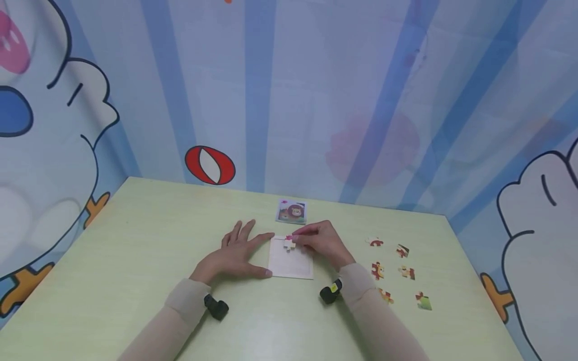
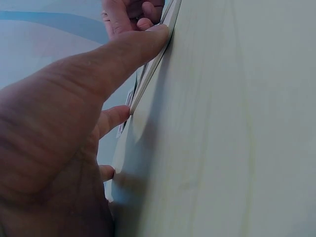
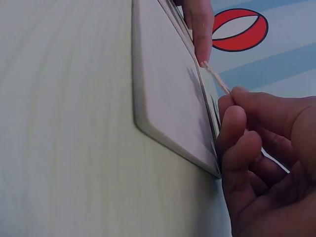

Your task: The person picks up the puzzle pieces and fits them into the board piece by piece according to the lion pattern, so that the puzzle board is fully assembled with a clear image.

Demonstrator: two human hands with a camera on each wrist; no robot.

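A white puzzle board (image 1: 291, 264) with a low rim lies flat on the table. My right hand (image 1: 326, 243) pinches a jigsaw piece (image 1: 289, 244) between thumb and finger over the board's upper part. From the right wrist view, the piece (image 3: 217, 80) is edge-on and tilted at the fingertips. Fingers spread, my left hand (image 1: 235, 256) rests along the board's left side. Its thumb touches the lower left corner and its index fingertip the upper left corner. In the left wrist view, the thumb (image 2: 140, 42) lies against the board's edge.
Behind the board lies a square lion picture (image 1: 291, 211). Several loose jigsaw pieces, among them a green one (image 1: 423, 301) and a red-and-white one (image 1: 376, 242), lie to the right of the right forearm. A printed cloth (image 1: 298, 100) hangs behind the pale table (image 1: 149, 240).
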